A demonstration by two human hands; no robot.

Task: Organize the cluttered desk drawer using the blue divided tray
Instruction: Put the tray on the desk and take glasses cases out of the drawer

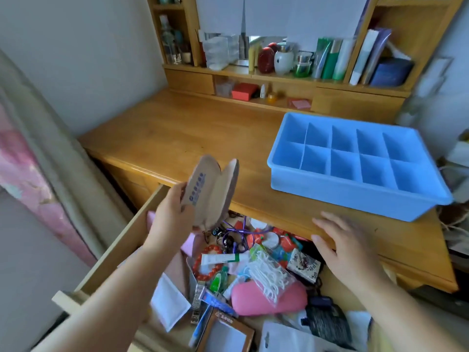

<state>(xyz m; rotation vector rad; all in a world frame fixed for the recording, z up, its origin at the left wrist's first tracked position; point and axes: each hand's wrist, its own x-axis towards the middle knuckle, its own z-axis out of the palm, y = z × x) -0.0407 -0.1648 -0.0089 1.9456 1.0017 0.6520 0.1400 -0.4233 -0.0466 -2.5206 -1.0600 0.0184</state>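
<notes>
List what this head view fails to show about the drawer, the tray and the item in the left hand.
- Drawer: its back is hidden under the desk top; its front is cut off by the bottom edge.
- Blue divided tray: the near compartments' floors are hidden by its front wall.
- Beige pouch in the left hand: print too blurred to read.

A wooden desk [193, 128] bears the blue divided tray [355, 184] near its right end.

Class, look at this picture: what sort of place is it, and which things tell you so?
Probably a bedroom or home study corner: a wooden desk with a shelf hutch of bottles and books, and an open drawer of personal clutter.
</notes>
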